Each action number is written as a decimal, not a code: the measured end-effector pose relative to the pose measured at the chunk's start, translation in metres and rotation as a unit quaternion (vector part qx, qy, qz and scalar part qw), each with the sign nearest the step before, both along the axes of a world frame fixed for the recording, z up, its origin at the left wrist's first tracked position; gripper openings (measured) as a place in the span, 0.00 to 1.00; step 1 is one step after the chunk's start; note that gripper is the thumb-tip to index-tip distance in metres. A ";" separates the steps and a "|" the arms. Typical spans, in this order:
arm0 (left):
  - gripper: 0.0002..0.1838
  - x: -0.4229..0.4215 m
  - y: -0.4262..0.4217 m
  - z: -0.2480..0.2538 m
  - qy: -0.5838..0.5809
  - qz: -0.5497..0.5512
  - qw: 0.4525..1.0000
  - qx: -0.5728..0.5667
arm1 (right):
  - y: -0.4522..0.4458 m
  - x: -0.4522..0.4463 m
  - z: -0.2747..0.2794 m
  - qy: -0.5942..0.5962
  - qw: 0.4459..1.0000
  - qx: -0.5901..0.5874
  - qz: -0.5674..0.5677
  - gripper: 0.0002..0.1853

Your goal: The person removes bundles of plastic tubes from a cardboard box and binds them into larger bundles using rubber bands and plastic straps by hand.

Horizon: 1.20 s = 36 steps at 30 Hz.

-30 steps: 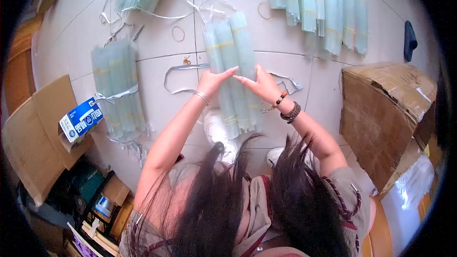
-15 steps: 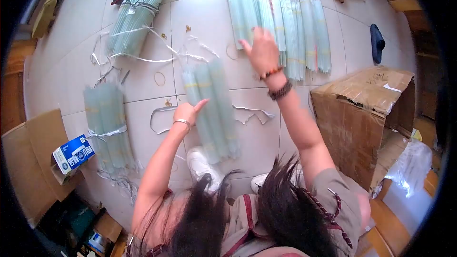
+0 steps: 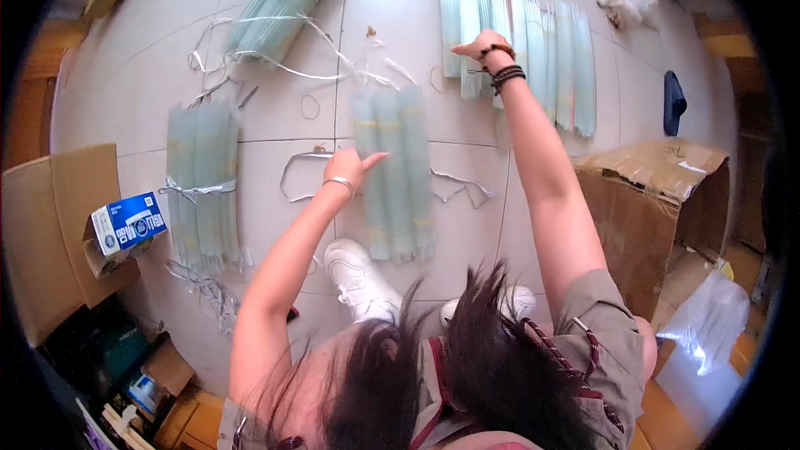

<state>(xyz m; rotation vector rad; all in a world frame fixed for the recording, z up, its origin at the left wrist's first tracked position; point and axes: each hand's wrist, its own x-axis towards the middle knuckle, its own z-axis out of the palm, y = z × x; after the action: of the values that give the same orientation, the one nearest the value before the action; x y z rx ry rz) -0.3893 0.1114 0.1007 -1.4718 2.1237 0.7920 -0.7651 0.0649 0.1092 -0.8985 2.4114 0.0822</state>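
Note:
My left hand (image 3: 353, 170) grips the left side of a group of pale green translucent rod bundles (image 3: 396, 200) on the floor in front of me. Its thumb lies across the top and its other fingers are mostly hidden. Farther off at the right, my right hand (image 3: 485, 44) is closed over one bundle of thin rods (image 3: 473, 83) in a row. The thumb points left; the fingertips are hidden. Yellowish bands circle the bundles. White string (image 3: 325, 77) and a flat grey-white strap (image 3: 292, 175) lie near the left hand.
Tied rod bundles lie at left (image 3: 202, 208) and upper left (image 3: 283, 12). A large cardboard box (image 3: 629, 225) stands at right, a blue-and-white carton (image 3: 129, 223) at left. A white furry animal (image 3: 627, 7) and a dark slipper (image 3: 673, 104) are at the far right.
My right hand has moved farther over the row, and its spread fingers have closed onto a bundle. My left hand keeps its grip. The whole view has shifted slightly.

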 end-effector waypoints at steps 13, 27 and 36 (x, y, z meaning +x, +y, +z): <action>0.36 -0.126 -0.059 0.110 0.713 0.229 0.574 0.330 | 0.139 0.115 0.091 -0.434 0.811 -0.376 0.113 0.17; 0.15 -0.023 -0.013 0.154 0.674 -0.049 0.736 -0.042 | -0.024 0.056 -0.049 0.204 0.967 -0.153 -0.015 0.47; 0.13 -0.013 -0.012 0.151 0.686 -0.014 0.727 -0.036 | -0.008 0.007 -0.040 -0.449 0.753 -0.421 -0.231 0.26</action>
<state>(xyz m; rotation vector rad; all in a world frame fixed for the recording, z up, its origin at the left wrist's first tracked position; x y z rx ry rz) -0.4028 0.0996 0.2521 -0.7949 3.0797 2.3024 -0.7580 0.0566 0.0687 -0.4288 1.5662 -1.3913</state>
